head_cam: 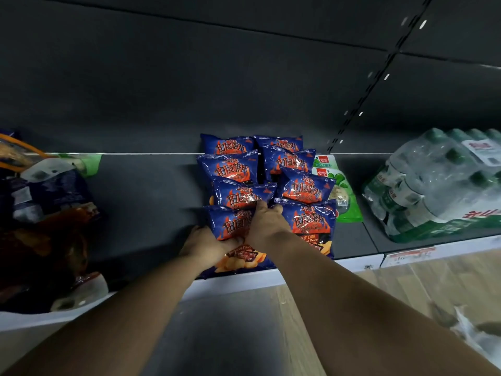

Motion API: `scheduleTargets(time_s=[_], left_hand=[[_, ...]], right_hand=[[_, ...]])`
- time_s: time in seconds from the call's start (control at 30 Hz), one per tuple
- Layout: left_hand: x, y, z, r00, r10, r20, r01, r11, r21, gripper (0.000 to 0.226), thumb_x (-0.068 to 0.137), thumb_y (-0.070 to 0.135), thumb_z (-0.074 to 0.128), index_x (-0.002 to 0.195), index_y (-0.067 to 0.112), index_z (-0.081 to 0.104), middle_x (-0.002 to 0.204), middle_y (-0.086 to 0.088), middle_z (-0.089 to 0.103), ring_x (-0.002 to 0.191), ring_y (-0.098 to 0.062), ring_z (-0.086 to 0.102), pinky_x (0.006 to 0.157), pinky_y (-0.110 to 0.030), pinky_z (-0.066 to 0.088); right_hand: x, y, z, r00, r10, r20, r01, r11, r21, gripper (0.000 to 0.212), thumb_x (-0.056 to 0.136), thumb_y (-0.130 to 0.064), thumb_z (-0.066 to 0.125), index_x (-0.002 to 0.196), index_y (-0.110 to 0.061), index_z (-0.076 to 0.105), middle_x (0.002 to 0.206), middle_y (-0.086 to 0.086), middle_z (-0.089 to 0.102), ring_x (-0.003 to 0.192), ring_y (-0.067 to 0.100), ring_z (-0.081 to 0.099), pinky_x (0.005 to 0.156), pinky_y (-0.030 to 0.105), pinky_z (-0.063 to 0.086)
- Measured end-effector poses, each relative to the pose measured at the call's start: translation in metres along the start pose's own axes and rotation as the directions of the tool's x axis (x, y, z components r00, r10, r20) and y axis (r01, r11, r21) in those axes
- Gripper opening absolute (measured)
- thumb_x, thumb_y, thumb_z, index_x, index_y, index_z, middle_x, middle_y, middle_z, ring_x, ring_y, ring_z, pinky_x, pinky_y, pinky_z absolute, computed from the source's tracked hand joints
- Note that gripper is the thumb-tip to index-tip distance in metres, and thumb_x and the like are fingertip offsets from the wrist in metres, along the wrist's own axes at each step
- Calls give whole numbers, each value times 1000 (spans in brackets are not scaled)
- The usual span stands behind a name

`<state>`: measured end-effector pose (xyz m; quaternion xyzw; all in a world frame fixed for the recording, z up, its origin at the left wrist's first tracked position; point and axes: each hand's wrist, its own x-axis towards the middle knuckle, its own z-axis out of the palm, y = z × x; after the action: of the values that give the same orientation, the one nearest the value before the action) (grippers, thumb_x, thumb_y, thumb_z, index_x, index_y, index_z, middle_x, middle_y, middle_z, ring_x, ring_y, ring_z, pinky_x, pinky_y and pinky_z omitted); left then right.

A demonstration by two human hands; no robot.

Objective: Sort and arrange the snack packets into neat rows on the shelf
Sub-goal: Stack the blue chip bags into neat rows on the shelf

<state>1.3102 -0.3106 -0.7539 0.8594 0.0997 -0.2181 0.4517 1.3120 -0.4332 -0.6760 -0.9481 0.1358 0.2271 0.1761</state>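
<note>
Both hands hold the front-left blue crisp packet (pixel 233 226): the left hand (pixel 206 244) grips its lower left edge, the right hand (pixel 267 223) seemingly curls over its right side. Behind it, on the dark shelf (pixel 146 202), blue packets (pixel 271 172) stand in two rows; right of them, green packets (pixel 341 196) and bottled-water packs (pixel 439 185).

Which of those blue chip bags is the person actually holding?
The front blue foil chip bag of the left row; both the left hand and right hand grip it.
</note>
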Motion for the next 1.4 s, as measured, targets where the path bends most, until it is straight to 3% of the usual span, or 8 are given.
scheduleTargets(time_s=[0.1,0.33,0.47,0.57,0.8,1.03,1.3,1.4], left_hand=[[-1,1,-2,1000,-20,17,20,1000,15,56,72,48,77,121,25,63,115,0,68,102,-20,63,85,-28,48],[2,1,-4,998,-62,26,64,995,-74,47,68,50,79,108,27,69,105,2,71,95,-18,65,89,-36,52],[-1,6,-5,998,-46,-45,39,988,-146,41,70,55,75,101,29,63,100,7,66,89,-16,62,76,-26,45],[-3,10,-6,998,-2,-69,-8,989,-148,33,81,50,67,109,34,60,100,5,63,95,-20,61,76,-26,42],[3,7,-2,999,42,-12,-42,999,-32,46,83,53,63,122,28,58,113,0,65,99,-21,61,74,-26,41],[6,7,0,999,13,-31,-16,996,-91,57,75,55,70,122,25,57,112,-1,66,98,-21,63,74,-28,45],[-3,15,-13,992,-43,-117,19,980,-199,58,76,57,65,117,18,53,109,0,61,95,-20,58,72,-28,41],[-8,18,-23,979,-50,-200,11,982,-191,64,84,59,56,128,13,48,126,-7,56,116,-27,53,85,-31,43]], right_hand=[[-2,0,-2,1000,2,8,-2,1000,-8,66,90,-5,54,145,-9,17,139,21,24,120,40,48,92,37,47],[-5,-2,-7,1000,15,18,-15,999,-44,73,89,-19,62,145,-12,16,139,19,27,122,37,48,90,37,47],[-6,-6,-11,1000,6,-4,-7,997,-79,72,87,-28,66,141,-14,21,137,17,29,120,34,51,89,38,46],[-5,-9,-10,1000,8,-19,-10,994,-111,68,88,-25,64,141,-14,24,139,17,29,118,33,52,86,38,47],[-6,-5,-6,999,34,28,-29,986,-166,62,89,-18,59,141,-9,25,134,17,37,121,35,49,92,40,46],[-7,-5,-7,1000,16,21,-13,991,-133,70,89,-23,61,143,-13,19,134,16,39,121,34,49,91,40,45],[-11,-23,-12,991,-104,-85,93,988,-124,56,92,-28,58,135,-11,27,126,17,47,113,31,55,73,34,41],[-15,-36,-10,975,-182,-125,170,980,-102,47,93,-25,56,131,-10,33,127,17,48,114,32,54,81,36,44]])
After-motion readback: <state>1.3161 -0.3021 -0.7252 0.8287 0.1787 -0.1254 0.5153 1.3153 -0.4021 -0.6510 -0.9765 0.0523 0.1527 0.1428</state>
